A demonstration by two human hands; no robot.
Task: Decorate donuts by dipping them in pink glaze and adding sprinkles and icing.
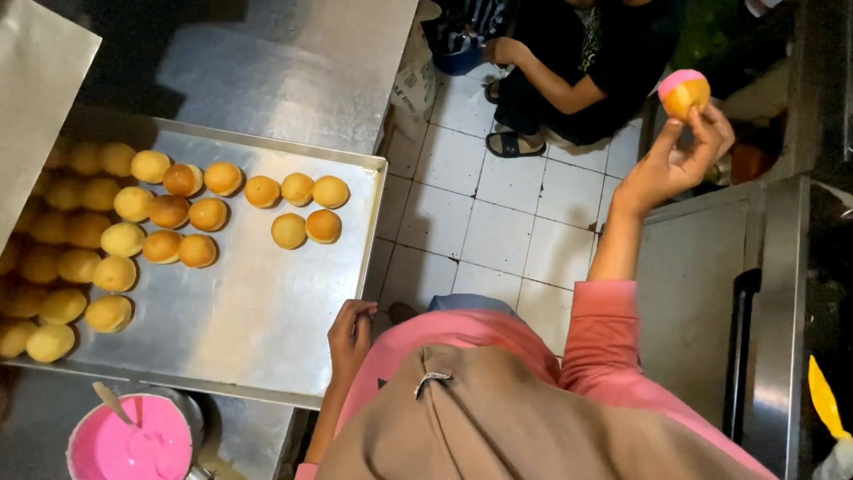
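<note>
Two hands in view, both ours. We note the right hand (673, 166) raised well to the right of the tray (267, 311), out over the white tiled floor (498, 222), fingers curled up around a bun (683, 92) — fingertips pinch it from below and the side, a light hold, palm not closed. The bun is golden on its lower half and coated pink on top.

Left hand (350, 333) rests at the tray's near right corner, fingers bent loosely against the rim; it grips nothing that we can see.

On the tray: plain golden buns (169, 213) in rows, crowded toward its left end, thinning to a few pairs near the middle; the right third of the tray is bare metal. The tray sits on a steel table (293, 62).

Just below the tray's near left edge stands a bowl (133, 444) of pink icing with a spoon (112, 402) stuck in it.

Beyond the tray, across the floor, another person (577, 71) in dark clothes and sandals sits low — their hands apart from ours. Right of that, a steel cabinet (702, 284).
</note>
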